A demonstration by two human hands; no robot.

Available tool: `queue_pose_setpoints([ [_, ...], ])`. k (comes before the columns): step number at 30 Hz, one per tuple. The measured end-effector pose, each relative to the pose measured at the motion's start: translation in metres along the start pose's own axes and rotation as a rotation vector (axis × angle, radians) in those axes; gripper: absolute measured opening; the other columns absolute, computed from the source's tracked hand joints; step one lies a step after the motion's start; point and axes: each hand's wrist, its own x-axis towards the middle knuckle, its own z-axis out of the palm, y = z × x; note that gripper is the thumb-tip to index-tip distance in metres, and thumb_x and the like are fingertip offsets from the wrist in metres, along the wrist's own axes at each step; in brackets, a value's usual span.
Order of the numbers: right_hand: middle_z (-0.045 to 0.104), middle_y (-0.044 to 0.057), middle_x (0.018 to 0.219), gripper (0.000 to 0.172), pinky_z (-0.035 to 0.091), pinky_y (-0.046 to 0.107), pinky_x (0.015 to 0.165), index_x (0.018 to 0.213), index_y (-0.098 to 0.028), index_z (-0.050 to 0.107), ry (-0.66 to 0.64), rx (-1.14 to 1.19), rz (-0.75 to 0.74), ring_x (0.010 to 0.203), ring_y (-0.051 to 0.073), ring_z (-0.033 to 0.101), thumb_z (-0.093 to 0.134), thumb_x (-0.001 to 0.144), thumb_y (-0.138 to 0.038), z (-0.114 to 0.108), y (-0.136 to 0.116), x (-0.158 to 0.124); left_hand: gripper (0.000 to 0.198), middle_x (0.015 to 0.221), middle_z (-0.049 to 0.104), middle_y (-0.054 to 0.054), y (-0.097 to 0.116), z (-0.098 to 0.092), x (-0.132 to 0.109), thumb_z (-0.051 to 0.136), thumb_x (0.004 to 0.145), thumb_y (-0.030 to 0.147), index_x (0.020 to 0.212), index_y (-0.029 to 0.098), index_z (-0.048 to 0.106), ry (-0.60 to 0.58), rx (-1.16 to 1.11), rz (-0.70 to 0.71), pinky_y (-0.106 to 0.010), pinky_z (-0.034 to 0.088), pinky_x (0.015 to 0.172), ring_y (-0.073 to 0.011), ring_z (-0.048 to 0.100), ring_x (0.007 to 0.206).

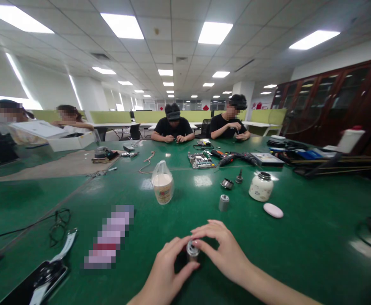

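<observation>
Near the table's front edge stands a small silver cylinder [192, 252] that looks like a motor housing, upright between my hands. My left hand [169, 264] curves round its left side, with the thumb at the front near its base. From the right, my right hand [220, 245] pinches at its top edge with thumb and fingertips. A similar silver cylinder [224, 203] stands beyond my hands. Behind that are an open dark metal ring part [227, 184] and a small rotor-like part [239, 176] with a shaft.
A cream jar [260, 186] and a pink oval object [273, 210] are to the right; a bagged cup [163, 186] stands ahead. Farther back are a circuit board [201, 160] and power drills [230, 156]. A watch [50, 271] lies at left. Several people sit around the table.
</observation>
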Motion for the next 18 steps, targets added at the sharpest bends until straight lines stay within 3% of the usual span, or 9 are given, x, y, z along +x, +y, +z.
queue_pose_setpoints([
  [5, 0.072, 0.001, 0.101, 0.008, 0.043, 0.039, 0.092, 0.087, -0.027, 0.072, 0.016, 0.088, 0.053, 0.101, 0.022, 0.063, 0.067, 0.082, -0.030, 0.010, -0.005, -0.007, 0.039, 0.107, 0.067, -0.004, 0.001, -0.001, -0.001, 0.066, 0.083, 0.032, 0.121, 0.028, 0.059, -0.018, -0.032, -0.014, -0.032, 0.050, 0.086, -0.0198, 0.062, 0.097],
  [14, 0.064, 0.005, 0.115, 0.015, 0.042, 0.038, 0.096, 0.094, -0.023, 0.061, 0.029, 0.157, -0.057, 0.110, 0.021, 0.057, 0.068, 0.081, -0.025, 0.023, 0.011, -0.020, 0.035, 0.104, 0.067, -0.004, 0.008, -0.002, 0.001, 0.062, 0.082, 0.022, 0.116, 0.025, 0.060, 0.016, -0.074, -0.014, -0.033, 0.049, 0.086, -0.0202, 0.062, 0.095],
  [18, 0.061, 0.005, 0.116, 0.024, 0.042, 0.039, 0.097, 0.098, -0.023, 0.057, 0.039, 0.136, -0.054, 0.111, 0.022, 0.056, 0.070, 0.078, -0.026, 0.026, 0.015, -0.023, 0.044, 0.110, 0.065, -0.005, 0.011, -0.003, -0.002, 0.059, 0.078, 0.013, 0.120, 0.025, 0.056, 0.015, -0.119, -0.007, -0.034, 0.048, 0.088, -0.0205, 0.060, 0.098],
])
